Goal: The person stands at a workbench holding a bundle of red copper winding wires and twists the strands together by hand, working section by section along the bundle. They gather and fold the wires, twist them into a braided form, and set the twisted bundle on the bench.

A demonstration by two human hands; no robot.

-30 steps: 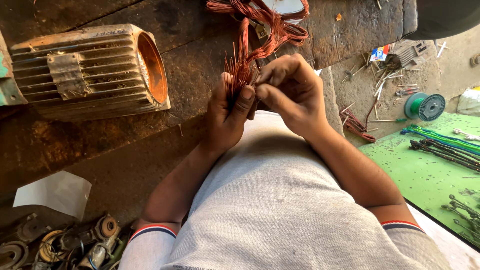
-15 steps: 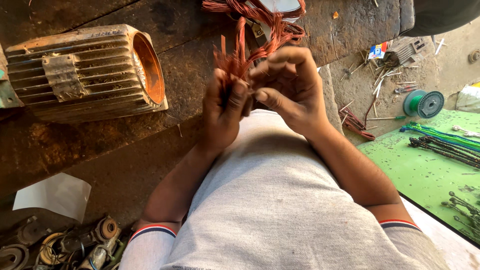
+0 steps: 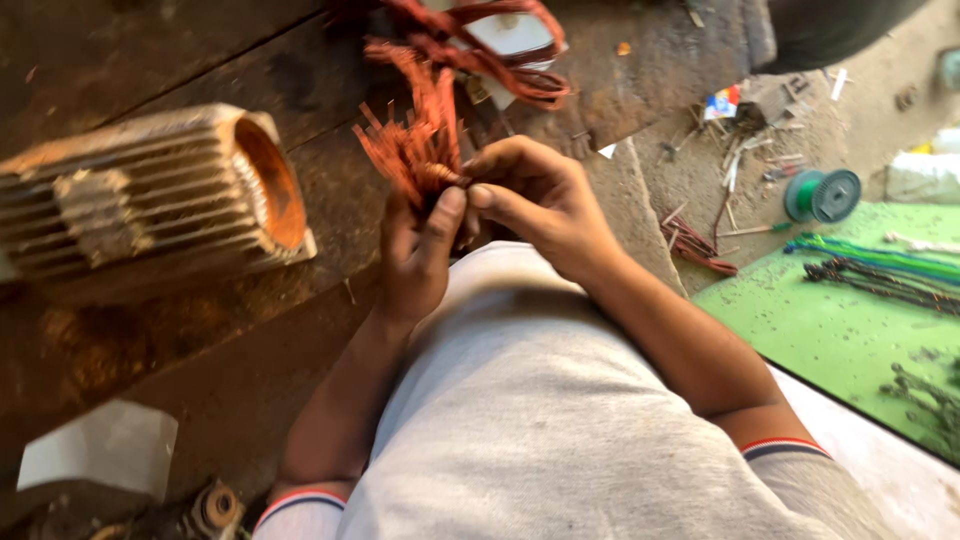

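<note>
Left hand [image 3: 415, 255]: grip closed around copper wire bundle [image 3: 415, 150] (cut ends fan upward).
Right hand [image 3: 540, 205]: fingertips pinch the same bundle.
Motor housing [image 3: 150, 205]: lies left on worktop [image 3: 150, 50].

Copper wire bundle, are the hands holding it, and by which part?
Yes. Left hand and right hand both pinch the copper wire bundle at its lower gathered end; the cut ends fan upward.

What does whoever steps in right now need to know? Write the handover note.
Left hand: gripping the bundle of cut copper wire ends from below, thumb up.
Right hand: pinching the same bundle beside the left thumb.
The bundle is held above the wooden bench; coil loops trail behind it. The finned motor housing lies on its side to the left, untouched.
Done: wire ends gathered in hand.
Left: cannot tell from this view.
</note>
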